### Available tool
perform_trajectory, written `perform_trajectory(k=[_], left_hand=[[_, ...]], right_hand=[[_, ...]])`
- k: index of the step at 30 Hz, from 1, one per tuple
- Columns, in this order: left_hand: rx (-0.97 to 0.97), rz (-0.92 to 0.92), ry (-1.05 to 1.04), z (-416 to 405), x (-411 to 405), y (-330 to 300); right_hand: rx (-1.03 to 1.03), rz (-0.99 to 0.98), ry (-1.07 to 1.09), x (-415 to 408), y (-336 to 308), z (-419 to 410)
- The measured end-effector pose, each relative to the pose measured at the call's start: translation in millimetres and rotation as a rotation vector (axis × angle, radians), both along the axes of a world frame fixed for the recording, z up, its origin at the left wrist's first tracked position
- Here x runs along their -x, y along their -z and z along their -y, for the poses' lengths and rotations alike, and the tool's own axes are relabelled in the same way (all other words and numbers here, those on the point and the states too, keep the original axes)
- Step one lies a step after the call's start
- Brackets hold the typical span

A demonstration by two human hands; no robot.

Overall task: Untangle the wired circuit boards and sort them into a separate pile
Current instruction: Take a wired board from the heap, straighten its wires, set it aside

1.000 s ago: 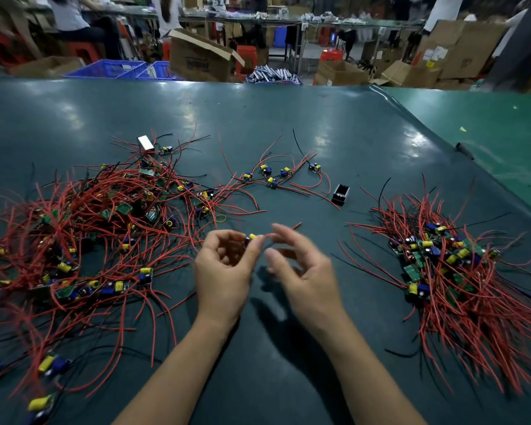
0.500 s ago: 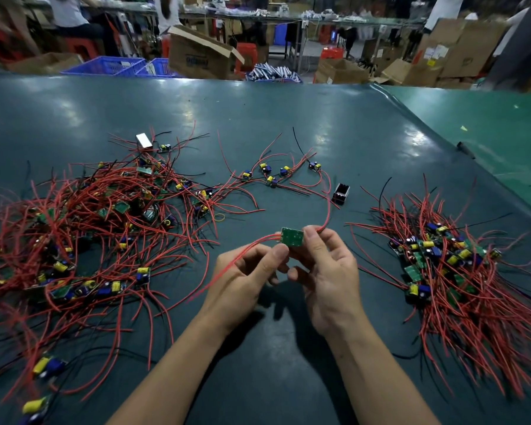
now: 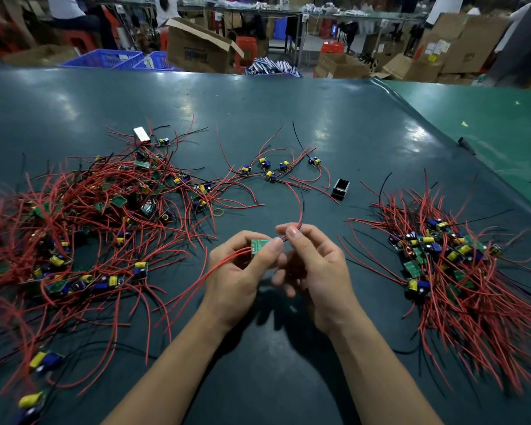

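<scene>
Midway, my left hand (image 3: 236, 271) pinched a small green board (image 3: 259, 246) above the table (image 3: 288, 118) while my right hand (image 3: 316, 265) gripped its wires (image 3: 299, 210), which probably needed freeing before joining the right pile (image 3: 460, 271).

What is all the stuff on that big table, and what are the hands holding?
Table: one, dark teal, under everything.
Tangled pile: one, red wires with green boards, on the left.
Sorted pile: one, red wires with boards, on the right.
Loose boards: about five, yellow and blue parts, middle back.
Black box: one, small, right of the loose boards.
White block: one, at the far edge of the tangled pile.
Cardboard boxes: several, brown, beyond the table.
Blue crates: two, beyond the table, left.
Held board: one, green, between both hands.
Left hand: pinches the held board.
Right hand: pinches its red wires.
</scene>
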State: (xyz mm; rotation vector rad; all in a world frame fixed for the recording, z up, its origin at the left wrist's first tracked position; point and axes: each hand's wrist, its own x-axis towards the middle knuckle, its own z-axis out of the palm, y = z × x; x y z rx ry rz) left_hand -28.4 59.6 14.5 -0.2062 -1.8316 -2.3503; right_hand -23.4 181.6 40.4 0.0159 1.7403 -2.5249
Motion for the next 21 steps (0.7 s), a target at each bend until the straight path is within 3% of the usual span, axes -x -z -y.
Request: perform_trajectory(k=[3, 10, 15, 21], left_hand=[[-0.011, 0.047, 0.026, 2, 2, 0], [-0.316, 0.174, 0.271, 0, 1, -6], [-0.396, 0.273, 0.377, 3, -3, -11], [-0.250, 0.191, 0.296, 0, -4, -9]], right_hand=[[-0.065, -0.030, 0.069, 1, -1, -3], [0.174, 0.014, 0.029, 3, -1, -2], [0.313, 0.026, 0.015, 5, 3, -3], [-0.052, -0.178, 0.336, 8, 8, -9]])
